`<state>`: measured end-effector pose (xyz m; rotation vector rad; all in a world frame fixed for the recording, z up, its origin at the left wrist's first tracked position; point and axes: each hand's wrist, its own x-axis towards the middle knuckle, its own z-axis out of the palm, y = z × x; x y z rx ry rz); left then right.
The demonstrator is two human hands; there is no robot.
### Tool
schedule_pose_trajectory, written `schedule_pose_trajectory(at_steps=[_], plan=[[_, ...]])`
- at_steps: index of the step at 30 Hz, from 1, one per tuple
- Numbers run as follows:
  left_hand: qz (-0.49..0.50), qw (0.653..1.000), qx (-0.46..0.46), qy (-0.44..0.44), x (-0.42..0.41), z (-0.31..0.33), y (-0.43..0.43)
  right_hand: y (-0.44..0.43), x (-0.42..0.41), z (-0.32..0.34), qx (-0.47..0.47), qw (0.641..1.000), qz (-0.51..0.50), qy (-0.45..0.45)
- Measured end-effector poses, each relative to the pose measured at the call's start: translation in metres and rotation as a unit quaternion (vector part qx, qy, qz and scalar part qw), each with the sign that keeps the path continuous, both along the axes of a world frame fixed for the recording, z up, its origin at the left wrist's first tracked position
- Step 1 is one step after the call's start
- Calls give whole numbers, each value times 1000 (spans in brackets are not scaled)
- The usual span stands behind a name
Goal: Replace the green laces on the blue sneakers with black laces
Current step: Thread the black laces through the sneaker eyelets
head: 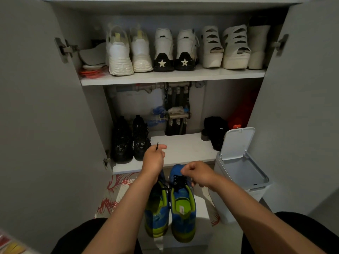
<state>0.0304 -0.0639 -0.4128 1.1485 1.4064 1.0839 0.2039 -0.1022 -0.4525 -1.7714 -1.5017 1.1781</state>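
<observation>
Two blue sneakers with lime-green lining stand side by side on the floor, the left one and the right one, toes pointing at the cabinet. The right sneaker carries a black lace across its front. My left hand is raised above the left sneaker and pinches one end of the black lace, whose tip sticks up past my fingers. My right hand is curled over the toe end of the right sneaker, gripping the lace there. No green lace is visible.
An open grey cabinet holds white shoes on the upper shelf and black boots on the lower shelf. A white bin with its lid up stands to the right. A patterned mat lies under the sneakers.
</observation>
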Motion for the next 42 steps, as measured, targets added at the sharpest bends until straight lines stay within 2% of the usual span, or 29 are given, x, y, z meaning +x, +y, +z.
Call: schedule_pose_trajectory(at_steps=[3, 6, 8, 10, 13, 17, 21, 25, 31, 42], plan=[[-83, 984, 11, 158, 1, -9, -3, -1, 5, -8, -11, 998, 7, -63], [-147, 930, 26, 336, -1, -23, -7, -1, 5, -15, -31, 995, 13, -99], [-189, 894, 26, 406, 0, -31, -9, 0, 2, -17, -49, 992, 19, -115], [-239, 866, 23, 439, 2, -35, -10, 0, 0, -18, -66, 989, 23, -132], [-291, 851, 43, 434, 6, -39, -13, 0, 1, -18, -80, 982, 22, -171], [-269, 859, 75, 430, 9, -43, -18, 2, 4, -22, -96, 977, -3, -190], [-289, 816, 95, 492, 15, -46, -21, 3, 8, -27, -115, 981, -45, -150], [-311, 796, 110, 507, 20, -52, -23, 3, 10, -29, -132, 980, -65, -131], [-341, 785, 122, 502, 25, -56, -21, 4, 11, -28, -150, 976, -58, -147], [-346, 756, 159, 532, 26, -58, -22, 4, 14, -26, -177, 980, -51, -78]])
